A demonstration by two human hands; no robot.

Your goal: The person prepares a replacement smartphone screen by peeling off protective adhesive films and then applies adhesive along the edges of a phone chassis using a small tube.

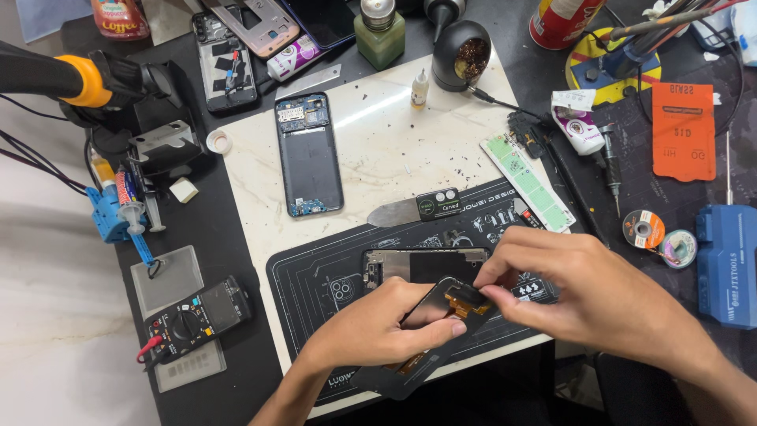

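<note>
Fingers (pixel 441 327) of our left hand (pixel 378 331) are clamped on the edge of a thin black phone screen panel (pixel 418 347), tilting it up off the black printed repair mat (pixel 315 276) so its underside faces us, while those of our right hand (pixel 583 292) pinch together on its orange flex ribbon (pixel 467 300). Just behind lies a stripped dark phone frame (pixel 426 264) on the mat. At the worktop's (pixel 378 150) far edge, a black round pot (pixel 462 54) holds brass-coloured wire wool, beside a green glass bottle (pixel 379 35) whose contents we cannot tell.
</note>
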